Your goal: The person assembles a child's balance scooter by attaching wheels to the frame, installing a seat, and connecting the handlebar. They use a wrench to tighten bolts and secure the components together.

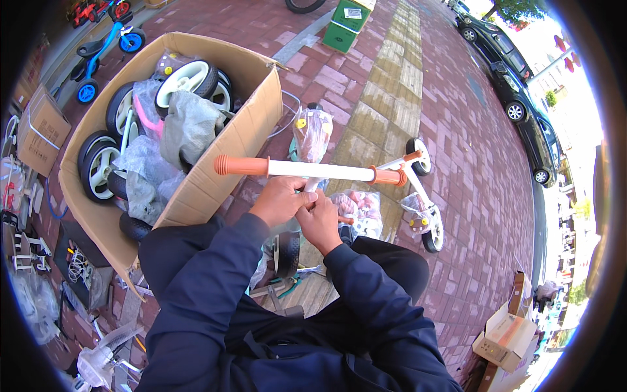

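Observation:
A white handlebar (326, 171) with orange ribbed grips lies crosswise in front of me. My left hand (281, 200) is closed around its short stem just below the bar. My right hand (319, 221) is pressed against the left one, its fingers also closed on the stem. Below my hands, between my knees, a black-tyred wheel (286, 253) shows in part; my hands and arms hide much around it. Just beyond the bar stands a plastic-wrapped part with yellow dots (312, 134). A clear bag of pink and white pieces (359, 212) lies beside my right hand.
At my left, an open cardboard box (248, 124) holds several wheels and wrapped parts. A white balance bike (423, 189) stands to the right. Tools and cables (80, 266) lie at far left. A green box (348, 26) stands ahead; cardboard boxes (506, 336) sit at lower right.

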Motion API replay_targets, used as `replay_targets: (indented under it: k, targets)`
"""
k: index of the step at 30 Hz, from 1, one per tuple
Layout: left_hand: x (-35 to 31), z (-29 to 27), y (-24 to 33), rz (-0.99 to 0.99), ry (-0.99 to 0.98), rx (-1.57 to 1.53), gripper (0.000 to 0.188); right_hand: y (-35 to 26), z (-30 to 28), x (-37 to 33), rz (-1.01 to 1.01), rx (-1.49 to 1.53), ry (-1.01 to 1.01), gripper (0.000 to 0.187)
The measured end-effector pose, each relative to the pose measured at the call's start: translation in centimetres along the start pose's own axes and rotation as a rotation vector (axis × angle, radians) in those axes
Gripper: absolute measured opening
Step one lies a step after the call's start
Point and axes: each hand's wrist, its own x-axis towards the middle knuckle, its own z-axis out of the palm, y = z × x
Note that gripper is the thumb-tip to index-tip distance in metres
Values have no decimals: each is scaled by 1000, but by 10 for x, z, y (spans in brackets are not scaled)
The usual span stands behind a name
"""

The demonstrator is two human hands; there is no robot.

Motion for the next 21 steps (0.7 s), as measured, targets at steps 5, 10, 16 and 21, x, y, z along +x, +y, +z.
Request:
replay_targets:
  k: [5,10,16,21]
  targets:
    - [1,2,0,77,1,49,29,4,21,-4,-100,-93,191,20]
    - [-4,5,-30,-106,104,-340,36,5,13,-2,-70,26,132,24]
    - [-47,36,-94,-395,-81,316,40,3,0,1,53,92,-58,30]
    - [-60,59,-120,-315,-62,292,37,11,-7,10,102,392,-182,39]
